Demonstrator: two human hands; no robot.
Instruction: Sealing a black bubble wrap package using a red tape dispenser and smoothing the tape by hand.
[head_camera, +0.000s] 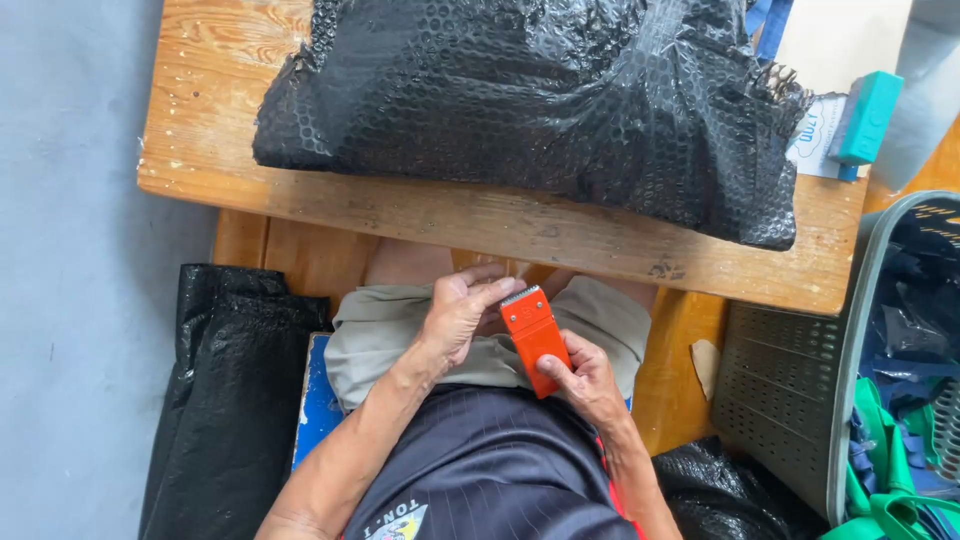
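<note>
Wooden surface | black bubble-wrap parcel lies wrapped on it, untaped | below parcel, orange tape cutter is clasped by right hand | left hand loosely curled beside cutter, nothing gripped

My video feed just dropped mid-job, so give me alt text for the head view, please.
Seen from above, a seated person's right hand holds an orange plastic tape cutter with a serrated metal edge over the lap, the left hand beside it with curled fingers. Ahead, a bulky black bubble-wrap parcel lies on a worn wooden table; a grey perforated plastic basket stands at the right.
</note>
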